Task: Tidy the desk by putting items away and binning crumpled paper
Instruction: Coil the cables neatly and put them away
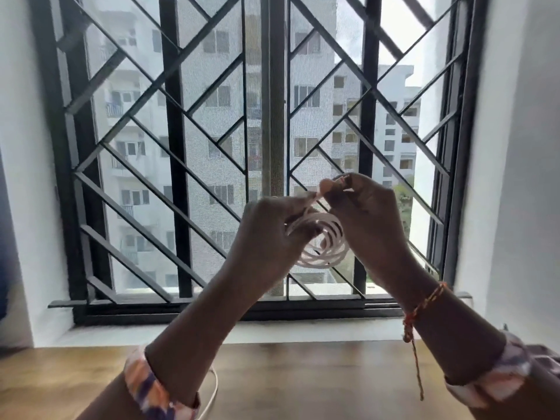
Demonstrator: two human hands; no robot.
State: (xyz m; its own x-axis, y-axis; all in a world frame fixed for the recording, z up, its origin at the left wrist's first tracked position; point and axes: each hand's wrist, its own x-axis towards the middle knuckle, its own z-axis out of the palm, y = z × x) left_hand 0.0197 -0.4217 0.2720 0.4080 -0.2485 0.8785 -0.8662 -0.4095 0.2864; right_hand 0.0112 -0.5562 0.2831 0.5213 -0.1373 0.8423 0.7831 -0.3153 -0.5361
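Note:
Both my hands are raised in front of the window, holding a white cable (321,241) wound into several loops. My left hand (272,225) grips the coil from the left, with a strand running up between its fingers. My right hand (360,207) pinches the cable's upper end near a small rounded tip and holds the coil's right side. More of the cable hangs down and shows below my left wrist over the wooden desk (303,380).
A black barred window (272,116) with a mesh screen fills the view ahead, above a white sill (272,331). White walls stand at both sides. A patterned cloth (545,356) lies at the desk's right edge.

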